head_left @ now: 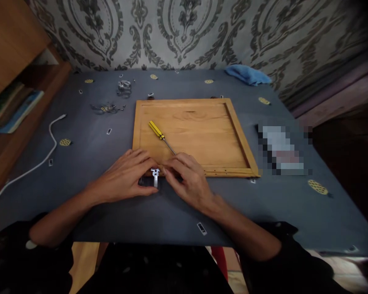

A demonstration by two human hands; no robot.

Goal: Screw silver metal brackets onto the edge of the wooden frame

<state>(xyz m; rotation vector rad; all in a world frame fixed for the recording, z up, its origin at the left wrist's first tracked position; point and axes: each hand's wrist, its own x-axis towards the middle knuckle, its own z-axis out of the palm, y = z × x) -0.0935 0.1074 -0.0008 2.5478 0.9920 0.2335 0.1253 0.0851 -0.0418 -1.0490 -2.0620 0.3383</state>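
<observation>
A wooden framed panel (199,130) lies flat on the table, its front edge under my hands. At that edge sits a small silver metal hinge (155,176), with a narrow arm pointing toward me. My left hand (125,175) curls round the hinge, fingertips at its top and thumb by its lower end. Just right of it, my right hand (190,179) is closed, thumb and fingers pinched at the panel's edge; anything between them is too small to make out. A yellow-handled screwdriver (156,130) rests on the panel, its shaft running to my right fingers.
Small metal parts (124,87) and more loose hardware (108,108) lie at the back left. A white cable (53,136) crosses the left side. A blue cloth (248,74) is at the back right, a blurred-out flat object (282,151) at the right. Shelves (39,94) border the left.
</observation>
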